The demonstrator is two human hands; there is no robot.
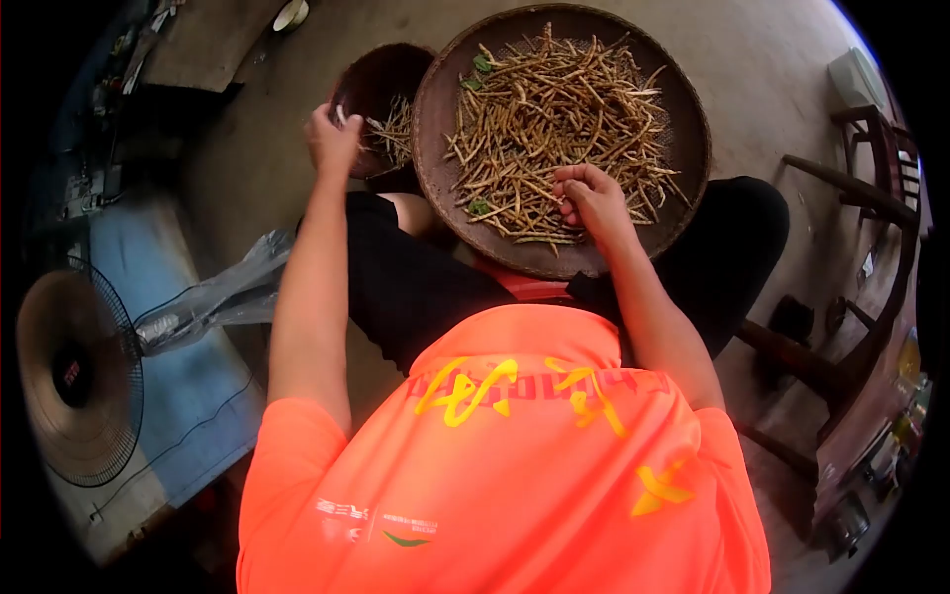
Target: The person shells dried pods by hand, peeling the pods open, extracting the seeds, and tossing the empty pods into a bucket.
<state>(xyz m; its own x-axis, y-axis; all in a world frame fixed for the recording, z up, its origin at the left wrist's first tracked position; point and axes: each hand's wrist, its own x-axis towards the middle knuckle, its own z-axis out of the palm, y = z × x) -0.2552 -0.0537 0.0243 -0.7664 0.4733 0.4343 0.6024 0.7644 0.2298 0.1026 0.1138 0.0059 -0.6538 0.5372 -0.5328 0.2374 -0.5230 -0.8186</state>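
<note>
A round, shallow woven basket (696, 129) rests across my lap, spread with many thin, dry, brown bean pods (559, 109). Over the near part of these pods is my right hand (597, 203), its thumb and fingers pinched together; whatever is between them is too small to make out. My left hand (334, 144) is at the left rim of a smaller dark bowl (381, 69), fingers curled. Something pale shows by its fingertips, but its kind is unclear. Inside the bowl lies a bunch of thin, pale pods or husks (394, 134).
A few green leaf bits (480, 207) lie among the pods. To the left stand a fan (77, 376) and a clear plastic bag (223, 297) on a bluish surface. A wooden chair (871, 188) and a pale bin (857, 77) are at the right.
</note>
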